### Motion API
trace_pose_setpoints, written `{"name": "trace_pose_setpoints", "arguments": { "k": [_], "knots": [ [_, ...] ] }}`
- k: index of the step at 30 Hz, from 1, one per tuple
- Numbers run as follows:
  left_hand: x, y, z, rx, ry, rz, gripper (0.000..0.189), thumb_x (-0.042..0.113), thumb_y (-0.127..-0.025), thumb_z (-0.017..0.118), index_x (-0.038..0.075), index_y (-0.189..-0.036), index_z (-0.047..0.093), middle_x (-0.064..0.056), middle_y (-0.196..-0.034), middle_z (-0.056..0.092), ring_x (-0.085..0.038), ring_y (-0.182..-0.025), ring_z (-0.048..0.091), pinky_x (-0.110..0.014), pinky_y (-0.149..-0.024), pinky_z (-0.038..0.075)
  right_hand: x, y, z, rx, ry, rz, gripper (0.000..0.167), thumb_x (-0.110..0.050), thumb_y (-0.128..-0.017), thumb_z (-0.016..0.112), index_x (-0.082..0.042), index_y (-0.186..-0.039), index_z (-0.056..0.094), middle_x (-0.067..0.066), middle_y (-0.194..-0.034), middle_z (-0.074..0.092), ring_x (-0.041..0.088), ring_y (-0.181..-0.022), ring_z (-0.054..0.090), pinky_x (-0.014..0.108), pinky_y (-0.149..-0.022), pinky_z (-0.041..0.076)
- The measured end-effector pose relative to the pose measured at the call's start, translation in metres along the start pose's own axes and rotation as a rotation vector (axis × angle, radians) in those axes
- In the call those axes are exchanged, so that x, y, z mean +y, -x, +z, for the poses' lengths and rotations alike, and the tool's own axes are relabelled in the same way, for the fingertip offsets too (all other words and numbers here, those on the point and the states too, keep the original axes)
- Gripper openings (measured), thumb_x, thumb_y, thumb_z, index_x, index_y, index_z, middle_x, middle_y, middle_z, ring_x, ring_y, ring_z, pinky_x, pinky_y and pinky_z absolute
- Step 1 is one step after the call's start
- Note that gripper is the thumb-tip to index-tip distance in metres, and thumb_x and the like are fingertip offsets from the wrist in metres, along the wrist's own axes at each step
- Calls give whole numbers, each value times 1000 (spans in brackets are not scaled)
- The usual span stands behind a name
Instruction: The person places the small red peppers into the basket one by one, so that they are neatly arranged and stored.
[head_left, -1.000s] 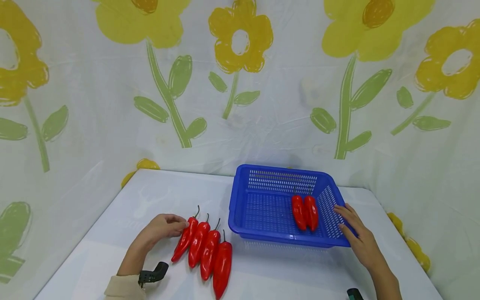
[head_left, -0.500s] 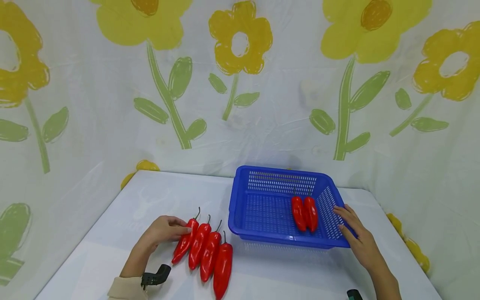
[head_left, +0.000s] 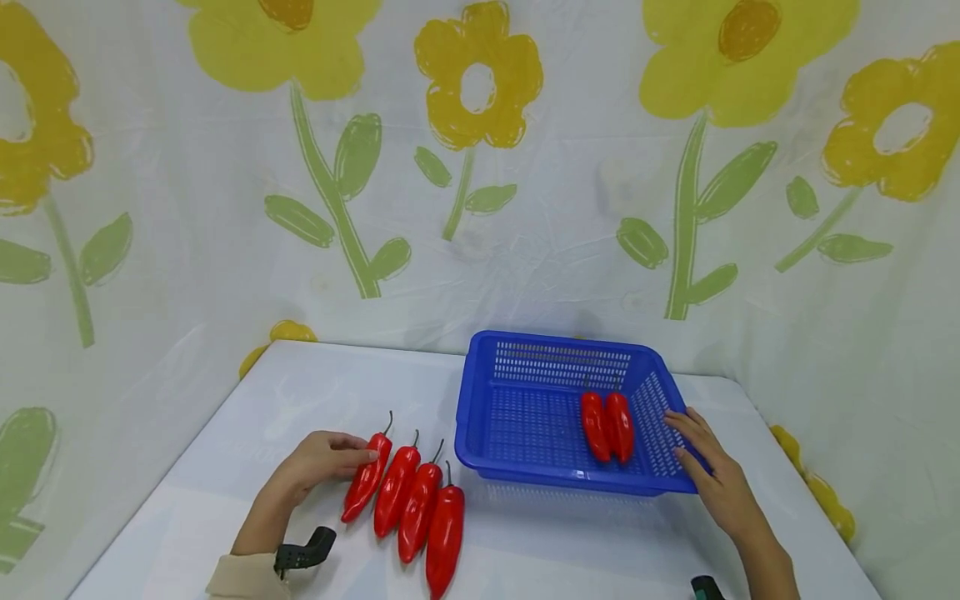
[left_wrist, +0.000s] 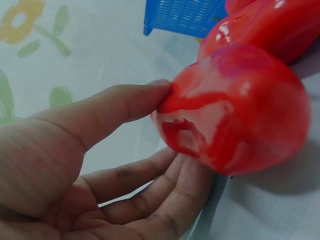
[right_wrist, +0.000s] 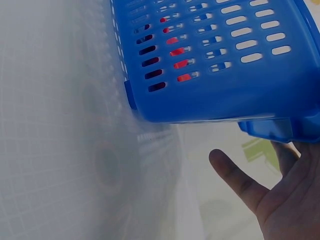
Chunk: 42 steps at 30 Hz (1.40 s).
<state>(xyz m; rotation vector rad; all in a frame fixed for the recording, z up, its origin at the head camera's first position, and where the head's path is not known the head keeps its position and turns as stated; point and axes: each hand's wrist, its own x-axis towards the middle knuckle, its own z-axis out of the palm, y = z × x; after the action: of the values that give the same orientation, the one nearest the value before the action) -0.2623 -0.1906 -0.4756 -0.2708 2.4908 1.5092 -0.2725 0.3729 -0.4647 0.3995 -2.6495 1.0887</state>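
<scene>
Several glossy red chili peppers with green stems lie in a slanted row at the table's left middle. My left hand (head_left: pixel 327 457) pinches the leftmost chili pepper (head_left: pixel 367 477). In the left wrist view, the thumb presses one side of this chili pepper (left_wrist: pixel 240 115) and the fingers reach under it. A blue perforated basket (head_left: pixel 525 477) stands at the right, with two red chili peppers (head_left: pixel 608 427) lying side by side inside. My right hand (head_left: pixel 716 475) rests at the basket's right rim, fingers stretched over it. In the right wrist view, its thumb (right_wrist: pixel 237 175) stands apart from the basket wall (right_wrist: pixel 225 95).
The other chili peppers (head_left: pixel 420 512) lie close to the right of the held one. A white table (head_left: pixel 562 550) spreads under everything. Behind it hangs a white cloth (head_left: pixel 555 250) printed with yellow flowers. A black wrist-camera mount (head_left: pixel 306 550) sits at the left wrist.
My left hand has closed on the leftmost chili pepper and shifted it slightly left, widening the gap at its stem end. The right hand and basket have stayed in place.
</scene>
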Motion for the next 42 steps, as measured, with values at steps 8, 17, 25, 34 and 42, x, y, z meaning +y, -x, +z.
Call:
{"name": "trace_pose_setpoints", "arguments": {
  "k": [8,17,25,34,42],
  "knots": [
    [7,3,0,50,88,23,60,37,-83,81,-3,-123,63,-12,-113,68,-21,-91,68,-43,-85,58,0,-3,1,1,-48,-60,44,-18,-105,49,-16,-149,47,12,-160,32,20,-152,10,82,-101,19],
    [25,9,6,74,166,74,64,38,-84,80,-2,-130,61,-16,-124,63,-25,-102,65,-46,-92,56,-3,-5,6,-9,-33,-23,44,-21,-105,49,-15,-149,47,14,-161,29,41,-149,14,83,-98,22],
    [46,3,13,65,198,116,63,39,-86,79,-2,-131,60,-16,-124,64,-25,-103,66,-50,-98,52,-2,-2,5,1,-14,-9,44,-21,-105,49,-14,-149,47,15,-160,31,42,-149,14,83,-98,23],
    [66,-5,20,45,233,165,63,39,-85,79,0,-131,60,-16,-122,66,-26,-106,67,-51,-100,49,-2,-2,7,-6,19,7,46,-25,-105,49,-17,-150,46,17,-161,28,44,-148,16,83,-95,26],
    [97,-9,31,-19,249,248,55,34,-88,77,0,-129,63,-15,-119,67,-27,-107,67,-46,-97,53,-3,2,4,4,38,30,47,-26,-105,50,-18,-151,46,16,-162,26,44,-148,17,83,-94,27]
  ]
}}
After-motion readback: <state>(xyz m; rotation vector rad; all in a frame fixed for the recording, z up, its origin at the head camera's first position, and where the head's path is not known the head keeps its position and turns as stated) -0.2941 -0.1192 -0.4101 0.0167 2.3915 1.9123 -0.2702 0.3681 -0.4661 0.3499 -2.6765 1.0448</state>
